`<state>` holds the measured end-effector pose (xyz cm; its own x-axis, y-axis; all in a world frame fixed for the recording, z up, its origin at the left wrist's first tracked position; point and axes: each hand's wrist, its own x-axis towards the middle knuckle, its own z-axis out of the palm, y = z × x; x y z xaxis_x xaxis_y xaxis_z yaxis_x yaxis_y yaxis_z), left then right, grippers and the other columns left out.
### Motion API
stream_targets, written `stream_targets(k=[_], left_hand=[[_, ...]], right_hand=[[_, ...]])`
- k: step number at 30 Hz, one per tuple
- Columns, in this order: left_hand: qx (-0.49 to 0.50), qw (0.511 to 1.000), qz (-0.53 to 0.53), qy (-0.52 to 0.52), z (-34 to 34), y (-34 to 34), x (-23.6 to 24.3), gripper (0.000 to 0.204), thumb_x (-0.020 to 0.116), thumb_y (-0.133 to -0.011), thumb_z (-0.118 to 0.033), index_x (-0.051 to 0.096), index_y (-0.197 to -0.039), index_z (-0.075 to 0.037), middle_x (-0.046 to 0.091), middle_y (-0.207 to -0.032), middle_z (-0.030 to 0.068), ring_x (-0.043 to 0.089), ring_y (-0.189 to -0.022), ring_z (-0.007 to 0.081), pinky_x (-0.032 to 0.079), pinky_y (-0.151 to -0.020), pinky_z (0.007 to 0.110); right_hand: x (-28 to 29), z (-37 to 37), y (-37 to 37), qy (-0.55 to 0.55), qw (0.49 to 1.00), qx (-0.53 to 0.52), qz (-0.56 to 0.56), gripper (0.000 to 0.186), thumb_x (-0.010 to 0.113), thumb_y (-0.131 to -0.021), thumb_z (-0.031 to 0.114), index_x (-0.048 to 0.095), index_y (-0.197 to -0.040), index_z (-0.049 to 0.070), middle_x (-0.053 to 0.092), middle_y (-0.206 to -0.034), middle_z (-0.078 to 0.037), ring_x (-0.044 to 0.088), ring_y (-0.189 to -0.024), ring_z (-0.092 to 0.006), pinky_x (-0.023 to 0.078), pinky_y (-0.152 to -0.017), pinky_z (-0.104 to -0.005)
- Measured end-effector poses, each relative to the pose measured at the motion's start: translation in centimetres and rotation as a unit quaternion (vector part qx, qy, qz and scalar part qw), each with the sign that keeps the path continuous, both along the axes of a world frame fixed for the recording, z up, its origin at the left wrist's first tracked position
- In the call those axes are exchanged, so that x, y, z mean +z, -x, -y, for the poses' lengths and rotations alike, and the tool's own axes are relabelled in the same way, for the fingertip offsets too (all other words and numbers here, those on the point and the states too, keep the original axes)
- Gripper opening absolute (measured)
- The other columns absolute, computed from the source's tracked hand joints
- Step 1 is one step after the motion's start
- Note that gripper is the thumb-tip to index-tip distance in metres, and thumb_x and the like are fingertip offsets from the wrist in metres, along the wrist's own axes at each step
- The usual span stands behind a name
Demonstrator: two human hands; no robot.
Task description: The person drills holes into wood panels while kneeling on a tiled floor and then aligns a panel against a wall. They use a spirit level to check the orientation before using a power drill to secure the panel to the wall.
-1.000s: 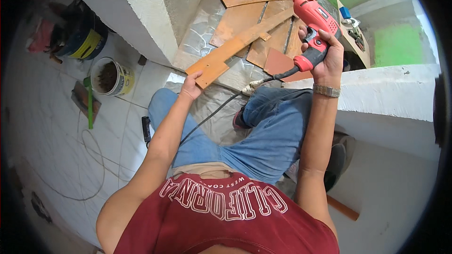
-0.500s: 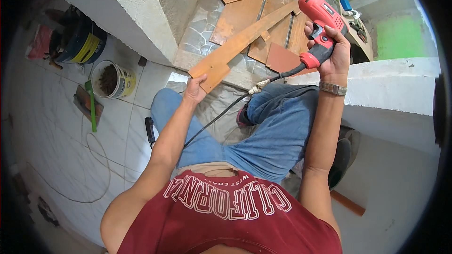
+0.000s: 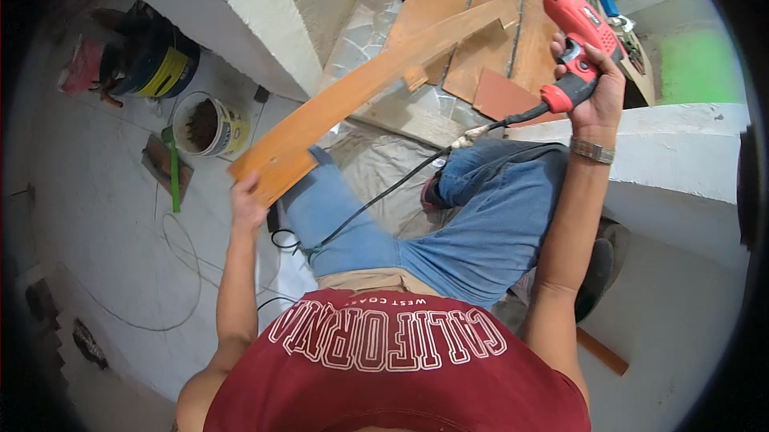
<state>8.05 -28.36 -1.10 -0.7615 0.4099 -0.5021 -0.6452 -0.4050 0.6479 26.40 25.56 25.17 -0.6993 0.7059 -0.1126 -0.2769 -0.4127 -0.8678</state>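
Observation:
My left hand [image 3: 250, 206] grips the near end of a long orange-brown wooden board [image 3: 340, 115], thumb on top. The board slants away to the right, with a shorter piece along its edge near my hand and a small block further along. In my raised right hand [image 3: 599, 99] is a red and black power drill [image 3: 578, 22], fingers wrapped round its handle, bit pointing up and to the left. Its black cord [image 3: 388, 186] runs down across my lap. More brown boards [image 3: 485, 51] lie beyond, by a reddish-brown flat piece [image 3: 503, 97].
A white bucket [image 3: 234, 134] with dark contents and a dark bucket [image 3: 180, 79] stand on the left. Near them lie a flat trowel [image 3: 152, 161], a green-handled tool [image 3: 175, 179] and a thin cable [image 3: 197, 288]. A wall corner [image 3: 260, 23] rises ahead; a white ledge [image 3: 681, 147] is on the right.
My left hand has drawn the board's near end left and toward me, over my left knee. The drill stays in my right hand, slightly further right in view.

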Motion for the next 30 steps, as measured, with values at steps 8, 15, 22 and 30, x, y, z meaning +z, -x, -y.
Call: stream_targets(k=[8,15,22,30], left_hand=[[0.127,0.984,-0.004,0.126,25.4,-1.3,6.1,0.052,0.053,-0.089,-0.014,0.046,-0.137,0.005,0.058,-0.131,0.0197,0.059,-0.120,0.0343,0.049,-0.105,0.047],[0.141,0.960,0.028,0.241,38.9,-1.0,8.1,0.053,0.057,-0.083,-0.019,0.053,-0.133,-0.001,0.061,-0.129,0.0139,0.060,-0.117,0.0327,0.049,-0.103,0.047],[0.056,0.813,0.049,0.577,42.2,1.5,2.4,0.040,0.055,-0.088,-0.020,0.060,-0.122,-0.001,0.065,-0.116,0.0108,0.064,-0.103,0.0259,0.054,-0.090,0.040],[0.029,0.297,-0.246,0.922,49.3,6.6,-2.2,0.030,0.061,-0.088,-0.019,0.072,-0.111,-0.004,0.072,-0.104,0.0171,0.069,-0.092,0.0257,0.056,-0.080,0.038]], right_hand=[[-0.8,-1.7,-0.6,-0.001,0.999,0.048,0.022,0.034,0.054,-0.093,0.010,0.054,-0.120,-0.010,0.064,-0.116,-0.029,0.070,-0.099,-0.0351,0.062,-0.064,-0.0345],[-1.2,-1.7,0.2,0.019,0.996,0.073,0.041,0.034,0.054,-0.093,0.010,0.053,-0.120,-0.010,0.065,-0.116,-0.029,0.071,-0.099,-0.0348,0.064,-0.063,-0.0347],[-1.2,-1.2,1.1,-0.021,0.990,0.080,0.113,0.038,0.056,-0.091,0.011,0.053,-0.124,-0.008,0.067,-0.113,-0.024,0.071,-0.099,-0.0314,0.062,-0.061,-0.0320],[-3.0,-1.5,0.7,0.011,0.984,0.121,0.133,0.042,0.053,-0.094,0.012,0.049,-0.131,-0.007,0.067,-0.116,-0.022,0.071,-0.099,-0.0277,0.062,-0.062,-0.0309]])
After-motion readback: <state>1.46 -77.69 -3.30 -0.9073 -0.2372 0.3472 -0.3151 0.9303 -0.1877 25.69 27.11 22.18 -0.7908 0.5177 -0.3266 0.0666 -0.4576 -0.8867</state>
